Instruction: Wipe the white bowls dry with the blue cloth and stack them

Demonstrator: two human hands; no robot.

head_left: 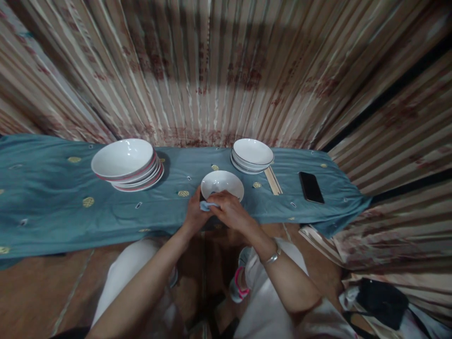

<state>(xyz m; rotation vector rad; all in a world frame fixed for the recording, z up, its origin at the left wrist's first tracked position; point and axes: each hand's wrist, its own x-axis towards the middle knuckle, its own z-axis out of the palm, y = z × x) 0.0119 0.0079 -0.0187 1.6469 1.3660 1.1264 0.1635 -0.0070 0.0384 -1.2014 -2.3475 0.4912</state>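
A white bowl is near the front edge of the cloth-covered table, tilted slightly toward me. My left hand grips its left side, the fingers partly hidden by the bowl. In my right hand is a pale blue cloth, pressed against the bowl's near rim. The fingers of this hand are closed round the cloth and reach over the rim. I cannot tell whether the bowl's base touches the table.
A stack of large red-rimmed bowls and plates stands at the left. Behind the bowl to the right is a smaller stack of dishes, with chopsticks beside it. A phone lies farther right. Curtains hang behind the table.
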